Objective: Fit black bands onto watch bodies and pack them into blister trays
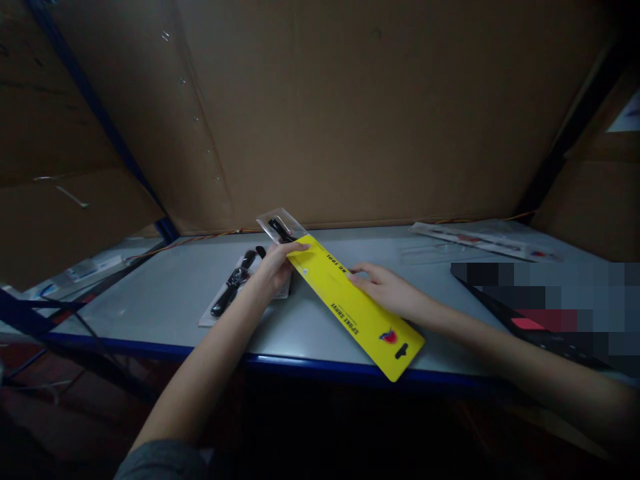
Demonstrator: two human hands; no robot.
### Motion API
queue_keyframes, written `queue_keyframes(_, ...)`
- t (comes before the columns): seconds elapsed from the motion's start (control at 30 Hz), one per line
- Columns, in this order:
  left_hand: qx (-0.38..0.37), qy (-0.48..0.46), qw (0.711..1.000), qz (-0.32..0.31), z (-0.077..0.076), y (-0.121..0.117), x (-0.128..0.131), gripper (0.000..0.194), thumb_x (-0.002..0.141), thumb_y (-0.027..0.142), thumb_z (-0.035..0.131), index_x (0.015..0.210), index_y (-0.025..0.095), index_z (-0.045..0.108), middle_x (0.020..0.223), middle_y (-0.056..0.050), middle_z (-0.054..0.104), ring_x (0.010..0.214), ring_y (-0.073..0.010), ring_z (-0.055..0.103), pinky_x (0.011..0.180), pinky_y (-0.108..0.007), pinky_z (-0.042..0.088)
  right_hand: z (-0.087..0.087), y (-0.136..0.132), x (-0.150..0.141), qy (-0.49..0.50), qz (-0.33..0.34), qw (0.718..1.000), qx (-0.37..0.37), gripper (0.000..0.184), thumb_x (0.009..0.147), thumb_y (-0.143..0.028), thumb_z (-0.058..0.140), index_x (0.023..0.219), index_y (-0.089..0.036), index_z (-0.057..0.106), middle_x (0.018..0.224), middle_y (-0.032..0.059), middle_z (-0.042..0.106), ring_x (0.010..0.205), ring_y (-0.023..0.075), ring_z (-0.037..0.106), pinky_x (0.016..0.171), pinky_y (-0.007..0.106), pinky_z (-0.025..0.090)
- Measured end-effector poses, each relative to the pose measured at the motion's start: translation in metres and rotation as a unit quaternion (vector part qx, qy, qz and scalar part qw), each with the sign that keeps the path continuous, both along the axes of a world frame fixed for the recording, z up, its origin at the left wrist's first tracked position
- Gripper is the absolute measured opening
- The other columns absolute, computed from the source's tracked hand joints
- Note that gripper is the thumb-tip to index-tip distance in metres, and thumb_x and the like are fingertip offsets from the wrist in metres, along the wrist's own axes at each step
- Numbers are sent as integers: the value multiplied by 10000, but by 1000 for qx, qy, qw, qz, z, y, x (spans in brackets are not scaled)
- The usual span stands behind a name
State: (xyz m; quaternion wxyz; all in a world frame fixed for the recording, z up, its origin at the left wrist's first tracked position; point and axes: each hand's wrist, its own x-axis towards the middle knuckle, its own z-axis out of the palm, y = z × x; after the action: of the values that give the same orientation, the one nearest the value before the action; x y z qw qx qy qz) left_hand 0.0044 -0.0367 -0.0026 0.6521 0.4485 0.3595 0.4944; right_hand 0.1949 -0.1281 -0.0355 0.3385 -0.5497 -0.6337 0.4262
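A yellow cardboard header card point(345, 300) printed "SPOKE SHAVE" slants across the middle, raised over the shelf front. From its far end sticks out a clear plastic sleeve point(283, 223) with a black-handled tool inside. My left hand point(276, 268) pinches this packaged spokeshave at the card's upper left, thumb on top. On the card's right edge, my right hand point(383, 287) grips with its thumb on the printed side and its other fingers partly hidden. Beneath and left of my left hand, another packaged tool point(233, 287) with black handles lies on the shelf, partly covered by my forearm.
The grey shelf point(150, 300) has a blue front edge and a cardboard back wall point(350, 120). Flat clear packages point(470, 239) lie at the back right. A dark, partly pixelated object point(505, 310) stands at the right. Thin wires point(200, 237) run along the back.
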Motion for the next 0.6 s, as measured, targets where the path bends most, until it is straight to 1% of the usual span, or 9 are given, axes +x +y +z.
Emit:
queue_keyframes(0.1,-9,-11,1000,-9,-1,0,0,391,584,-68,620,949,70,594,842,-179,679,722,-262,666,707,-370,515,-5,17,-3,-60,12,997,54,354,844,-475,409,843,-165,581,772,70,662,578,149,590,450,228,407)
queue_keyframes(0.2,-13,-4,1000,2,-1,2,1,405,601,-54,603,982,79,588,819,-166,684,723,-271,666,711,-398,517,-3,24,-9,-76,-5,993,88,331,843,-457,422,814,-166,576,763,67,655,574,139,578,456,225,395)
queue_keyframes(0.23,-14,0,1000,12,-1,3,1,388,611,-36,603,980,82,591,802,-159,686,708,-269,664,700,-398,518,1,23,-12,-53,0,996,76,313,843,-442,431,828,-166,576,784,72,659,589,139,586,468,225,406)
queue_keyframes(0.3,-23,3,999,31,-1,4,0,324,638,16,608,956,83,600,770,-156,687,667,-259,660,665,-383,521,13,19,-17,26,30,999,20,276,839,-408,457,874,-163,579,855,87,669,642,144,612,513,229,444)
queue_keyframes(0.37,-33,0,998,46,-2,6,-1,248,673,80,610,921,85,605,737,-155,685,633,-245,655,627,-358,520,26,14,-21,112,79,990,-39,228,802,-355,534,922,-167,580,940,93,672,728,153,635,591,234,482)
queue_keyframes(0.4,-35,-4,998,49,-2,7,-2,220,690,111,609,909,93,606,719,-148,684,630,-239,653,616,-345,520,32,13,-23,140,101,984,-54,221,763,-312,592,933,-171,579,969,88,671,766,157,640,630,236,493)
queue_keyframes(0.43,-34,-8,998,51,-2,7,-3,201,703,141,611,899,103,605,702,-138,683,633,-233,652,611,-333,519,36,12,-24,153,113,980,-60,236,715,-265,643,924,-173,580,972,83,674,785,160,642,652,239,497)
queue_keyframes(0.5,-27,-18,998,50,-3,7,-3,191,716,200,623,889,120,603,684,-119,680,653,-223,654,623,-315,519,38,16,-29,146,105,982,-55,245,640,-193,701,854,-165,585,917,79,687,763,160,644,645,241,499)
queue_keyframes(0.6,-26,-31,999,28,-3,5,-3,255,734,325,630,890,124,607,687,-116,679,676,-223,659,650,-315,521,28,28,-37,116,60,991,-37,136,654,-213,690,687,-149,575,791,86,693,674,153,638,571,237,483)
